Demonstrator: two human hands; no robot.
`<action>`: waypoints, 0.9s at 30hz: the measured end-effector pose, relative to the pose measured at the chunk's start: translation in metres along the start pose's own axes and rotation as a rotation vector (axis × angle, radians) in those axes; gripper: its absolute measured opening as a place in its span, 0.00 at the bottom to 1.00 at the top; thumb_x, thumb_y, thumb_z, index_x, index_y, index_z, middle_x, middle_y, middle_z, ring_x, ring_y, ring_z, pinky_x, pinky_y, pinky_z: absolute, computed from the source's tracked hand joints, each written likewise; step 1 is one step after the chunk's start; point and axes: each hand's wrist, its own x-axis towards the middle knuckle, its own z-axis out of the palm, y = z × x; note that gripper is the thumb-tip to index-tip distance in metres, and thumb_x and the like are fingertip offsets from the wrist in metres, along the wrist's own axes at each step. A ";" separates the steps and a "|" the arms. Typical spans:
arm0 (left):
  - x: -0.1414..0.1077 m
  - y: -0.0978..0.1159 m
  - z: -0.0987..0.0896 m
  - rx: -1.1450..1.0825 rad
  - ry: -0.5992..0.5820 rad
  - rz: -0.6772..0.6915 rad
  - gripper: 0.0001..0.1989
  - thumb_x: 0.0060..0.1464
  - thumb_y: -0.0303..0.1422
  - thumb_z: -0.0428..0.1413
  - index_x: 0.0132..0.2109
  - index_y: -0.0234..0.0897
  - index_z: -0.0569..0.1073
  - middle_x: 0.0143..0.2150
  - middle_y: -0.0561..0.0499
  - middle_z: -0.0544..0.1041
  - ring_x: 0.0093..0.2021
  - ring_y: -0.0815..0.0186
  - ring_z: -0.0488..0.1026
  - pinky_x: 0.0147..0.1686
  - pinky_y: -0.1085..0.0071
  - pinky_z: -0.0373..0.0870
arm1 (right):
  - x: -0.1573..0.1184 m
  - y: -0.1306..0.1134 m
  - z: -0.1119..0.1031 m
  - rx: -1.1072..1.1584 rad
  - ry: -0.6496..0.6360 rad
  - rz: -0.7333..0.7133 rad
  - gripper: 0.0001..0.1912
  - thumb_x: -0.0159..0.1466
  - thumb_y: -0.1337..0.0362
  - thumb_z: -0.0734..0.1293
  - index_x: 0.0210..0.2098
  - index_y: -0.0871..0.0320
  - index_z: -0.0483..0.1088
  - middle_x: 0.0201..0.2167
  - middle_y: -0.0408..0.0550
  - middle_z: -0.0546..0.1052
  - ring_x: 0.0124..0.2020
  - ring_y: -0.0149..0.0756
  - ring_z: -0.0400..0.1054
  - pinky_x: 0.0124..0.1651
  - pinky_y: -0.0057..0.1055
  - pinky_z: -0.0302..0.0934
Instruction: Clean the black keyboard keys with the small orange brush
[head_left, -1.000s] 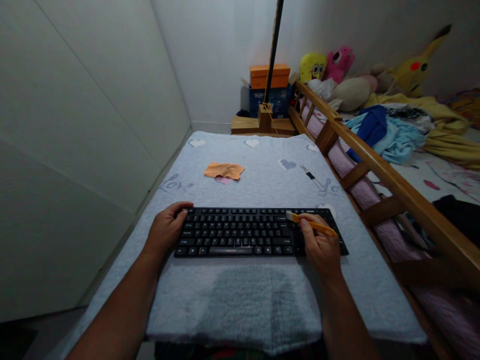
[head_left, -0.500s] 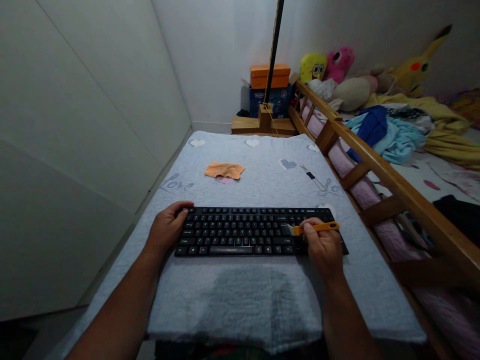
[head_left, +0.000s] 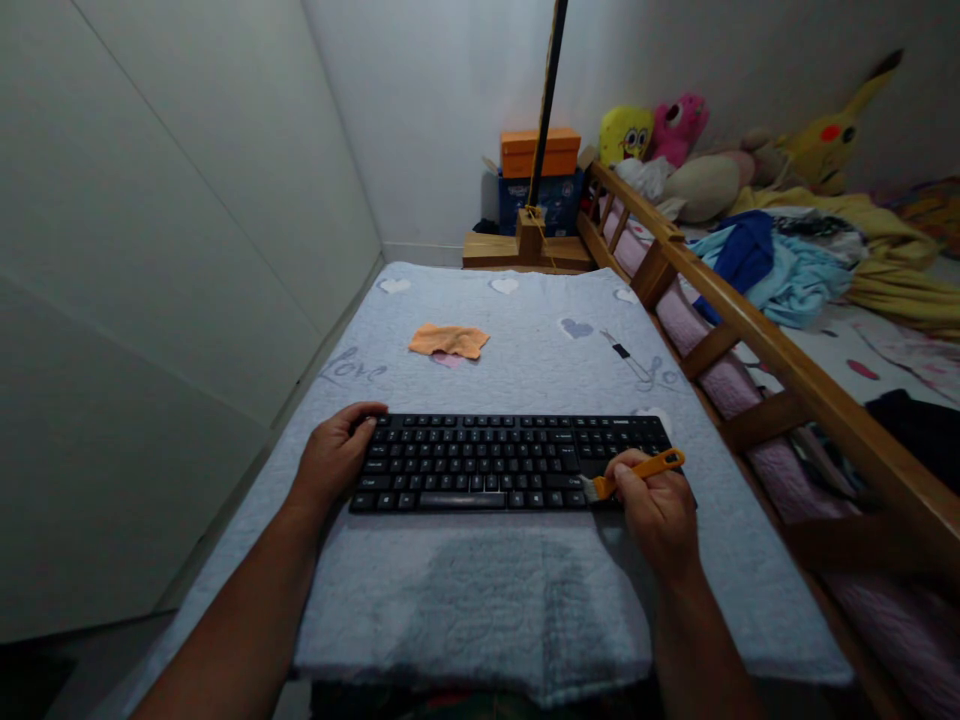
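A black computer keyboard [head_left: 472,465] lies flat on the cloth-covered table [head_left: 480,600]. At its left end, my left hand [head_left: 335,452] grips the edge, thumb near the top corner keys and fingers partly hidden. My right hand [head_left: 656,505] is closed round the handle of a small brush with an orange-yellow handle [head_left: 660,463]. The pale bristles touch or hover just over the lower right keys, left of the number pad; which of the two I cannot tell. Part of the number pad is covered by this hand.
Beyond the keyboard lie an orange cloth [head_left: 450,341] and a thin wire tool with a black grip [head_left: 621,351]. A wooden bed rail [head_left: 750,310] runs along the right. An orange box [head_left: 540,153] and a dark pole [head_left: 549,100] stand at the back.
My right hand has moved the brush slightly down toward the keyboard's near edge, and its handle is tilted more. My left hand and the keyboard have stayed put.
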 end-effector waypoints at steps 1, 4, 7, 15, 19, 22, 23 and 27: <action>0.000 0.001 0.000 0.001 0.000 -0.001 0.22 0.52 0.44 0.53 0.47 0.37 0.82 0.41 0.47 0.84 0.42 0.55 0.79 0.43 0.63 0.73 | -0.001 -0.001 -0.001 0.009 -0.009 0.007 0.17 0.66 0.59 0.60 0.22 0.53 0.69 0.16 0.43 0.69 0.19 0.36 0.65 0.26 0.34 0.57; 0.000 0.003 -0.001 0.000 0.004 -0.012 0.22 0.52 0.44 0.53 0.47 0.38 0.82 0.40 0.47 0.84 0.41 0.55 0.79 0.42 0.63 0.73 | -0.006 -0.001 -0.003 0.045 -0.033 0.037 0.17 0.65 0.59 0.61 0.21 0.53 0.69 0.16 0.44 0.68 0.19 0.37 0.64 0.24 0.34 0.56; -0.001 0.004 -0.001 0.003 0.003 -0.016 0.21 0.52 0.43 0.53 0.47 0.37 0.82 0.40 0.47 0.84 0.40 0.55 0.79 0.42 0.64 0.73 | -0.010 0.001 -0.007 0.104 -0.075 0.072 0.16 0.64 0.58 0.61 0.21 0.53 0.68 0.16 0.44 0.67 0.19 0.36 0.63 0.24 0.32 0.56; 0.000 -0.001 0.001 -0.004 -0.013 -0.021 0.24 0.53 0.44 0.53 0.49 0.36 0.81 0.40 0.46 0.83 0.40 0.55 0.78 0.40 0.64 0.72 | 0.024 -0.006 -0.021 0.179 -0.095 0.053 0.14 0.67 0.55 0.64 0.33 0.56 0.76 0.22 0.43 0.73 0.24 0.36 0.68 0.29 0.31 0.60; 0.001 -0.004 0.000 0.002 -0.012 -0.007 0.23 0.53 0.45 0.53 0.48 0.36 0.82 0.41 0.46 0.84 0.41 0.55 0.78 0.43 0.63 0.73 | 0.056 -0.012 -0.015 0.123 -0.237 -0.003 0.12 0.66 0.56 0.64 0.38 0.56 0.77 0.27 0.45 0.78 0.29 0.38 0.73 0.35 0.33 0.64; 0.002 -0.008 0.000 -0.008 -0.014 -0.003 0.23 0.53 0.45 0.53 0.49 0.37 0.82 0.42 0.46 0.84 0.42 0.55 0.79 0.43 0.63 0.73 | 0.066 -0.010 -0.005 0.093 -0.253 0.001 0.11 0.66 0.57 0.64 0.36 0.56 0.76 0.27 0.45 0.79 0.30 0.38 0.72 0.36 0.33 0.64; 0.003 -0.009 0.001 -0.009 -0.015 -0.003 0.23 0.53 0.45 0.53 0.49 0.37 0.82 0.42 0.46 0.84 0.42 0.55 0.79 0.43 0.64 0.73 | 0.068 -0.008 -0.002 0.090 -0.247 0.004 0.11 0.65 0.57 0.64 0.36 0.55 0.76 0.27 0.45 0.79 0.30 0.38 0.73 0.37 0.33 0.64; 0.002 -0.008 0.001 -0.006 -0.011 -0.016 0.22 0.53 0.45 0.54 0.48 0.37 0.82 0.43 0.46 0.84 0.42 0.55 0.79 0.43 0.64 0.73 | 0.067 -0.004 0.004 0.150 -0.239 0.015 0.10 0.63 0.58 0.66 0.34 0.55 0.78 0.29 0.46 0.80 0.33 0.39 0.73 0.40 0.35 0.66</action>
